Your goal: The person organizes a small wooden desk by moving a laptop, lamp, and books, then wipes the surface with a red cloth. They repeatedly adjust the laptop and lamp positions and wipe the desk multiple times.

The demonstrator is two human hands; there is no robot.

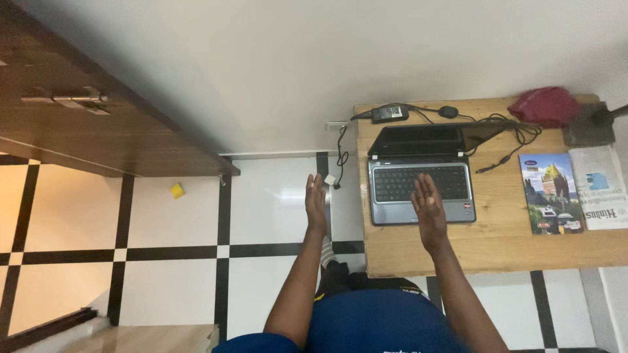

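We look straight down, and both our hands are out in front, flat and open, fingers stretched, gripping nothing. Our right hand [428,210] hovers over the front edge of the open laptop [420,171], palm above the touchpad area, fingertips toward the keyboard; whether it touches the keys, we cannot tell. Our left hand [316,202] hangs out past the table's left edge, over the black-and-white tiled floor [176,229], well apart from the machine.

The laptop sits on the wooden table [497,248], lid up, screen dark as far as we can judge. Behind it lies the power adapter [390,113] with its cable [341,151] trailing down to the wall, and a small black mouse [448,112] rests beside that. Off to the right: a red cloth bundle [544,105], a colourful magazine [551,193], a folded newspaper [600,186].

So where do we stand? The lid is already raised and the power lead looks laid out, but nothing shows typing under way, and only one hand has reached the keyboard. A brown wooden door [78,124] stands open at left, with a little yellow object [177,190] on the floor.
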